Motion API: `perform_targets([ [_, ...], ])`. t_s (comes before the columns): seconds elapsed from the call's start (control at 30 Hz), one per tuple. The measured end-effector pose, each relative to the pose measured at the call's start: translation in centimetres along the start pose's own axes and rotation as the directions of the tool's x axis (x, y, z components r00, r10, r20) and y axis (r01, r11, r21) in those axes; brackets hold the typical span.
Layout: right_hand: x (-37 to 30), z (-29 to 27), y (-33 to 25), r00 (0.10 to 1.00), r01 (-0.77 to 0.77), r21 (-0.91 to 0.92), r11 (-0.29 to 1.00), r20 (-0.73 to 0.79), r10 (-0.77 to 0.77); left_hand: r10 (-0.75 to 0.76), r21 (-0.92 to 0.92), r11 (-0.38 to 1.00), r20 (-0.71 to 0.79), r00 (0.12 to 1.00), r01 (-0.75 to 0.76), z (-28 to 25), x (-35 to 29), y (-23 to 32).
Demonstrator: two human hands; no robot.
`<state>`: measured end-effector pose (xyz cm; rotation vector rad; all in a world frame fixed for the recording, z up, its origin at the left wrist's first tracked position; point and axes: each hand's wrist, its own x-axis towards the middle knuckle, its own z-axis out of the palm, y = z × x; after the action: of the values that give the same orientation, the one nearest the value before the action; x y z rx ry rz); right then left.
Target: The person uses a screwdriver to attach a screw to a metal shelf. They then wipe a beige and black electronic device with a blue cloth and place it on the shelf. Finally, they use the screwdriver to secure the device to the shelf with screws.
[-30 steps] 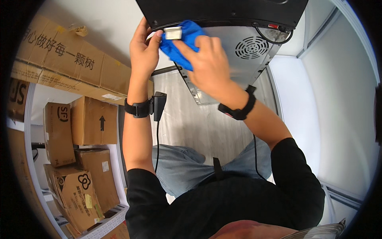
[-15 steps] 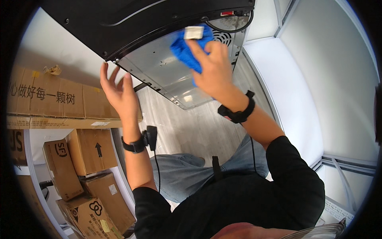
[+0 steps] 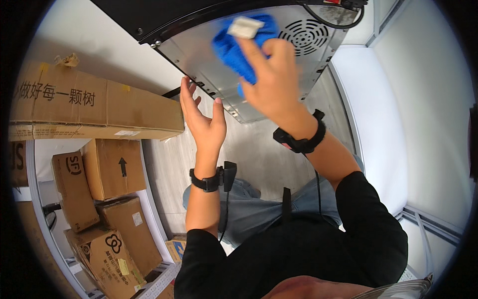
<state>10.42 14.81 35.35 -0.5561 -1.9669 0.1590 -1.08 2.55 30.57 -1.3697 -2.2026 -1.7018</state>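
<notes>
My right hand [image 3: 276, 79] grips a blue cloth [image 3: 233, 59] and presses it against the silver metal panel [image 3: 196, 52] of a large black-cased appliance [image 3: 199, 12]. A white tag [image 3: 245, 27] lies on the cloth by my index finger, and both are slightly blurred. My left hand [image 3: 206, 124] is open, palm up, with fingers at the panel's left edge; whether they press on it I cannot tell. To the right of the cloth is a round slotted vent [image 3: 303, 37].
A black power cord [image 3: 326, 22] loops from the panel's upper right. On the left, a long cardboard carton [image 3: 144, 107] lies above a shelf frame [image 3: 154, 214] holding several brown boxes [image 3: 119, 167]. A white wall panel [image 3: 373, 114] stands on the right. Grey wood-look flooring [image 3: 259, 149] shows below.
My left hand has moved from the panel's upper left corner down along its left edge. The right hand still holds the cloth to the panel, and the view has shifted, showing more of the vent.
</notes>
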Motion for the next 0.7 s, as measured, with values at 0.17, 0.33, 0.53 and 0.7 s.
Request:
perform_targets([
  [0.17,-1.2,4.1,-4.0,0.976,0.15,0.038,0.988,0.156,-0.155,-0.051,-0.252,0.968,-0.115,0.992,0.021,0.1,-0.2,-1.7],
  [0.33,-3.0,5.4,-2.6,0.958,0.201,-0.027,0.979,0.216,-0.191,-0.091,-0.315,0.947,-0.069,0.994,0.064,-0.2,0.3,-1.7],
  [0.53,-3.7,2.3,-0.4,0.982,0.034,0.044,0.998,0.183,-0.042,-0.036,-0.146,0.989,-0.048,0.998,0.029,0.2,-0.1,-1.6],
  [0.7,-3.7,-2.9,4.3,0.994,-0.099,-0.068,0.993,0.048,0.102,0.034,0.078,0.996,-0.006,0.999,-0.033,0.8,-0.5,0.2],
])
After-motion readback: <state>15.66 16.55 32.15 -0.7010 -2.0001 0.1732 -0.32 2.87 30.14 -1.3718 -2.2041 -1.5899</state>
